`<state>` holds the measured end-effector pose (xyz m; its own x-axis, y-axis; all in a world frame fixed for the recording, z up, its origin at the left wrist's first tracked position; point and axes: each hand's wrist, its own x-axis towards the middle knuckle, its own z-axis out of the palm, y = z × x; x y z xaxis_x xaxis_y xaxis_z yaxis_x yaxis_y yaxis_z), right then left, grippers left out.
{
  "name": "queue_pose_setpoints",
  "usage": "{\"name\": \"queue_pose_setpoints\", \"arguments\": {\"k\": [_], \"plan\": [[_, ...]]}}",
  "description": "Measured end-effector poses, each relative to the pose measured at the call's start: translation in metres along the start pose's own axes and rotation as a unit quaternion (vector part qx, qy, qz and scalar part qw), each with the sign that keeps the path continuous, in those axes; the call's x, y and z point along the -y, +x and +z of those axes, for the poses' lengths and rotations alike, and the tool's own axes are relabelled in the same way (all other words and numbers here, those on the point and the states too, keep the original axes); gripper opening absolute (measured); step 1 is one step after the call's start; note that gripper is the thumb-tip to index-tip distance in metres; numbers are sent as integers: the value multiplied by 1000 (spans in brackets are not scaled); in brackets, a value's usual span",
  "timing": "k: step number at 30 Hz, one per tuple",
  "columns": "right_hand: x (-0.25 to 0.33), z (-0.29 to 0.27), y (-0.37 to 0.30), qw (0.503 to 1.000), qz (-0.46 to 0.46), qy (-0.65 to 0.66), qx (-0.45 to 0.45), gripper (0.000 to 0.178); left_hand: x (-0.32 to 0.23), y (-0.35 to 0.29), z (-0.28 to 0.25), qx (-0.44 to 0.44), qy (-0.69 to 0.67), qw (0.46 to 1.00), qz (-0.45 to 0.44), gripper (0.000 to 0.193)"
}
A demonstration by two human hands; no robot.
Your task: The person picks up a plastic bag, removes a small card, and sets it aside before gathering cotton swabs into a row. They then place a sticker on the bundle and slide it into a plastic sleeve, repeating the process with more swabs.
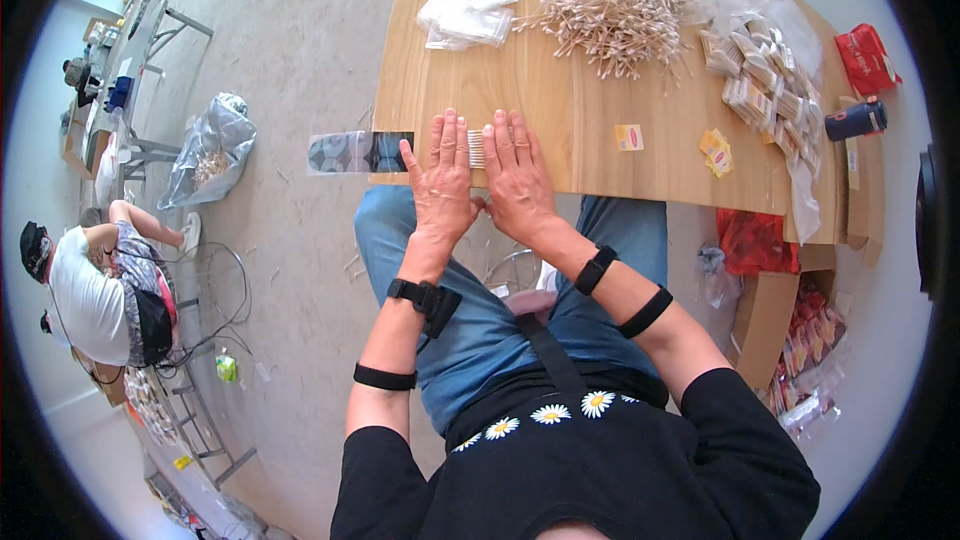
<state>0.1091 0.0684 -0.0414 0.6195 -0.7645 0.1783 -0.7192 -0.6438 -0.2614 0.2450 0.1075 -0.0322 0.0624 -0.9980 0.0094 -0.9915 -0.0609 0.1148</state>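
At the table's near edge, my left hand (441, 175) lies flat with its fingers stretched forward and the thumb turned inward. Beside it, my right hand (517, 172) is also flat, its fingers straight. A short row of cotton swabs (476, 149) lies side by side in the gap between the two hands; its ends may run under my fingers. Left of my left hand, a dark, shiny flat strip (390, 152) lies at the table corner, and a clear patterned piece (338, 153) reaches past the edge.
A big heap of loose cotton swabs (620, 5) covers the far table (580, 110). Clear plastic bags (470, 5) lie far left, packed swab bundles (765, 80) at right. Small yellow cards (628, 138) rest nearer. Another person (95, 290) sits at left.
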Motion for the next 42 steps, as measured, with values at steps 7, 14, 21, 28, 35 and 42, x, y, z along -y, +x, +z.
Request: {"name": "queue_pose_setpoints", "arguments": {"k": [7,14,21,28,35,42], "plan": [[8,0,7,999,31,-9,19,96,4,1,6,-30,-10,999,19,117],[1,16,5,998,1,-40,-53,84,-9,-6,32,-128,51,990,28,98],[-35,-25,-3,997,52,10,58,121,-16,-7,23,-80,19,997,-1,103],[-16,-22,-12,995,72,-19,67,128,-19,-6,19,-76,19,997,-12,82],[-22,-26,-9,996,39,-16,75,123,-20,-7,17,-62,19,998,-20,80],[-8,-7,-5,998,4,-39,56,117,-16,-6,28,-105,23,994,-3,96]]}}
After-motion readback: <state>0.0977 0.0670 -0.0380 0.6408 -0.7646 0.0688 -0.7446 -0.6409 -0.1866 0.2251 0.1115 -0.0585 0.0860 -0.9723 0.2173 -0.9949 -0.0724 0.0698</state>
